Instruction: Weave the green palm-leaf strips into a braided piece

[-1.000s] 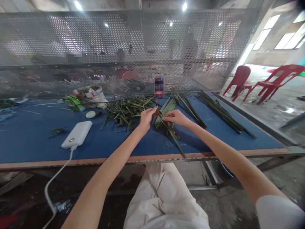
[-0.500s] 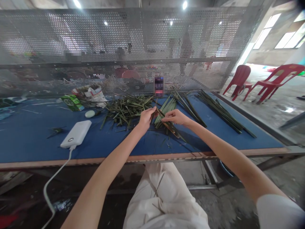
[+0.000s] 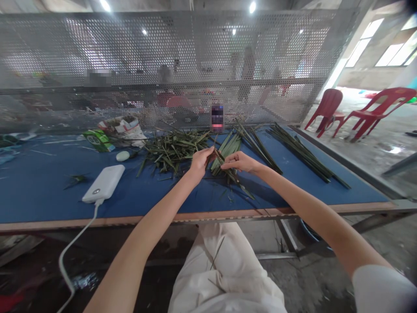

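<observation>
Over the middle of the blue table my left hand (image 3: 201, 160) is closed, pinching one end of a long green-brown leaf strip (image 3: 240, 185). My right hand (image 3: 240, 162) pinches the same strip lower down, thumb and forefinger pressed together. From there the strip slants down to the right. Under and behind the hands lie pale green leaf strips (image 3: 230, 145) in a fan. A tangled heap of short leaf pieces (image 3: 176, 148) is left of my left hand. Longer leaf strips (image 3: 262, 148) rest to the right.
A white power bank (image 3: 104, 183) with a cable lies on the blue table (image 3: 52, 195) at left. Behind it are a round white lid (image 3: 123, 155), a green packet (image 3: 99, 141) and a phone (image 3: 217, 117). A perforated metal screen (image 3: 130, 56) closes the back. Red chairs (image 3: 379, 108) stand right.
The leaf strip has turned slightly between my hands, its lower end now looking narrower. Both hands have barely shifted. Behind the screen a blurred figure has moved a little left.
</observation>
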A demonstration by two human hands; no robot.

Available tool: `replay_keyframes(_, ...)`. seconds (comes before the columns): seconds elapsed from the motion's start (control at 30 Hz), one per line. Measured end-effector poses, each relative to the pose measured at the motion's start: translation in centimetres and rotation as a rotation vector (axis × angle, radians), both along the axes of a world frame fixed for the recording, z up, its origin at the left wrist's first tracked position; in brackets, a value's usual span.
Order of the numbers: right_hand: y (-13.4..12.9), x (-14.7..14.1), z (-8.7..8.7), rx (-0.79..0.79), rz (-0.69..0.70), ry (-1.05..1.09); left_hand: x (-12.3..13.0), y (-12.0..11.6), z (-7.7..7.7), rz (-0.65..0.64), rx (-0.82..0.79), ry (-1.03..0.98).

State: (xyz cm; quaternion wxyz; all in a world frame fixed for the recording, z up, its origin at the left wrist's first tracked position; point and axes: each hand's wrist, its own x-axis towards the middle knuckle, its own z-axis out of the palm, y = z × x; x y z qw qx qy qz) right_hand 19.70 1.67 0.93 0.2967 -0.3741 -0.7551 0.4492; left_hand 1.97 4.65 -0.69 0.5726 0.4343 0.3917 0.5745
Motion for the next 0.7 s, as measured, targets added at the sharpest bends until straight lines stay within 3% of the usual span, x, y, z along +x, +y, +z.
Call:
replay_keyframes(0.37,-0.1,0.0,-0.2,0.065,0.063,-0.025,-0.2,-0.4,0.5,-0.018,0.028,0.029)
replay_keyframes(0.7,0.4,-0.7,-1.1,0.373,-0.272,0.113,0.0,-0.3,0.5,-0.147,0.068,0.084)
